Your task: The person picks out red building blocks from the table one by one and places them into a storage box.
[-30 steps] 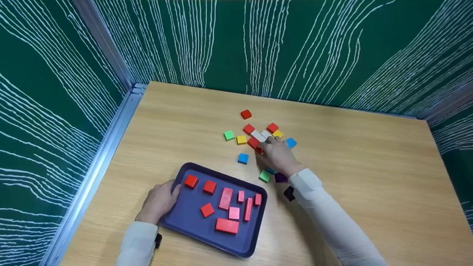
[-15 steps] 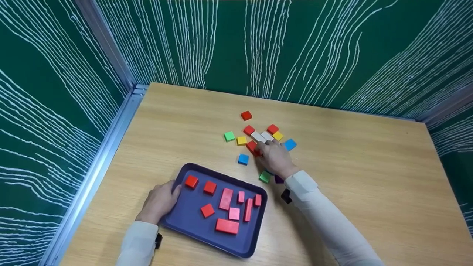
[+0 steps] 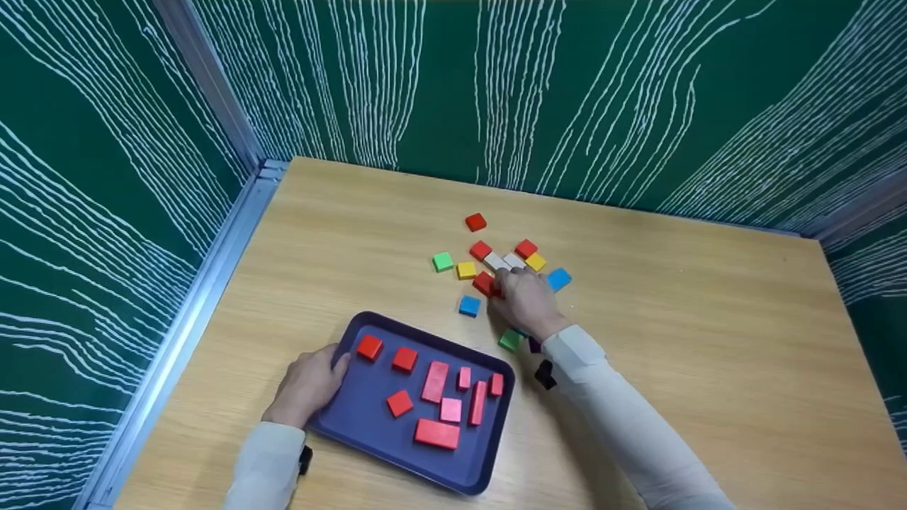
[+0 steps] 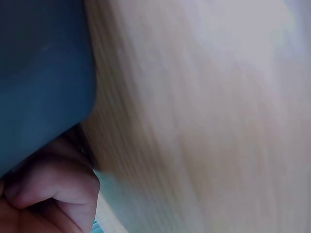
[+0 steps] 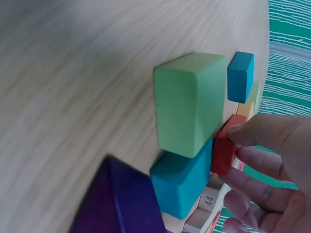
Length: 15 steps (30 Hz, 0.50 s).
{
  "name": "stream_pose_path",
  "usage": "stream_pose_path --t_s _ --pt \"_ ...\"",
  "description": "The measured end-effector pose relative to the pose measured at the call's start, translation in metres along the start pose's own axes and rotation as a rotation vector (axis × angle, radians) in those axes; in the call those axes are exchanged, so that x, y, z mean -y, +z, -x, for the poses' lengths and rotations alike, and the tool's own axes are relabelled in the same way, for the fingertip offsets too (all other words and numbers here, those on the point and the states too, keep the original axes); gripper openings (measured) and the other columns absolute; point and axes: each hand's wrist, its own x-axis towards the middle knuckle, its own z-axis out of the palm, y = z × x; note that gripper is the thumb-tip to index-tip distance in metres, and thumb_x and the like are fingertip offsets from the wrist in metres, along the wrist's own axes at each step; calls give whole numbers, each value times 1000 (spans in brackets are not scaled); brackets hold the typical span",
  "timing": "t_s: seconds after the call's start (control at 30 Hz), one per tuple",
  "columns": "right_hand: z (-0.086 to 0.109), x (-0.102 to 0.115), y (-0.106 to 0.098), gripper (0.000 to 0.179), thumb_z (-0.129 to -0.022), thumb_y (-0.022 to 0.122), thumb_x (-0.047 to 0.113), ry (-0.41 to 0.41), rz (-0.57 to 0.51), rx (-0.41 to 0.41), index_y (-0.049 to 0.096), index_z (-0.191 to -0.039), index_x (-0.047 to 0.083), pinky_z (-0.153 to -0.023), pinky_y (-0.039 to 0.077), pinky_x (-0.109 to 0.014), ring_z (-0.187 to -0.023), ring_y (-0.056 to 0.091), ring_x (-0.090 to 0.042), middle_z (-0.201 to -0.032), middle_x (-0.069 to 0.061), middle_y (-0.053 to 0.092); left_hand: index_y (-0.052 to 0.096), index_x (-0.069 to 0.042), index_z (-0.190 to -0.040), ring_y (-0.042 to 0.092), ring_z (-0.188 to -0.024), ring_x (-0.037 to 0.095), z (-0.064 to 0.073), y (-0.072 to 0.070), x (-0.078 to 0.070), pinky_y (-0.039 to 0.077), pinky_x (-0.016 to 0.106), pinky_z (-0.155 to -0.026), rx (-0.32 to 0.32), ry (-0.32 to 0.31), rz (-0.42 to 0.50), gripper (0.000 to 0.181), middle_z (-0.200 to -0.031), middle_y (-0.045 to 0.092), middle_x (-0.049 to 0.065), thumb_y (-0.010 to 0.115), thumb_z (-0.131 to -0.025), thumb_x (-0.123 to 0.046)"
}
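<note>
My left hand [image 3: 305,386] grips the left rim of a dark blue tray [image 3: 375,432], thumb on the edge; in the left wrist view its fingers [image 4: 63,187] curl beneath the tray. Red and pink blocks lie in the tray, including a large red block [image 3: 436,433] and a tilted square one [image 3: 400,403]. My right hand [image 3: 528,301] reaches into the loose blocks beyond the tray. The right wrist view shows its thumb and fingers pinching a red block [image 5: 223,148], beside a blue block [image 5: 180,179] and a light green block [image 5: 189,102].
Around the right hand lie red, white, yellow, green and blue blocks, among them a blue one [image 3: 469,306] near the tray and a red one [image 3: 476,222] farthest back. A purple block [image 5: 116,204] sits under the right wrist. Green patterned walls [image 3: 439,85] enclose the wooden table [image 3: 694,319].
My right hand has drawn slightly left and nearer, its fingers now at the red block, and more of the white blocks shows. The left hand and tray stay put.
</note>
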Motion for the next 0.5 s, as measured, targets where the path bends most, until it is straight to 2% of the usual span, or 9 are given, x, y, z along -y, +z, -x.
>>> stream_pose_path --t_s 0.13,0.23,0.37,0.5 --pt "3 2 -7 26 -88 77 16 29 -79 6 70 -109 3 -87 50 -45 -92 58 -32 -100 -14 68 65 -5 -123 62 -84 25 1 -1 0 50 47 -74 7 -4 -1 32 -101 69 13 54 -104 -28" --pt "7 6 -15 26 -87 79 15 12 -142 -6 71 -109 5 -86 50 -42 -91 57 -30 -102 -13 68 66 -6 -119 62 -83 26 1 -2 1 50 47 -73 7 -6 -1 30 -98 68 12 54 -104 -29" --pt "19 18 -25 25 -84 82 15 -87 -199 -50 72 -106 8 -81 47 -37 -90 54 -26 -100 -9 70 67 -7 -113 61 -80 27 0 -2 0 49 46 -70 0 0 -5 26 -93 67 10 55 -104 -28" --pt "37 34 -30 19 -83 82 14 -221 -193 -126 73 -100 10 -77 45 -36 -87 54 -24 -95 -6 70 67 -8 -111 61 -78 26 0 -1 -1 49 45 -68 2 0 -3 25 -91 67 10 55 -104 -29"
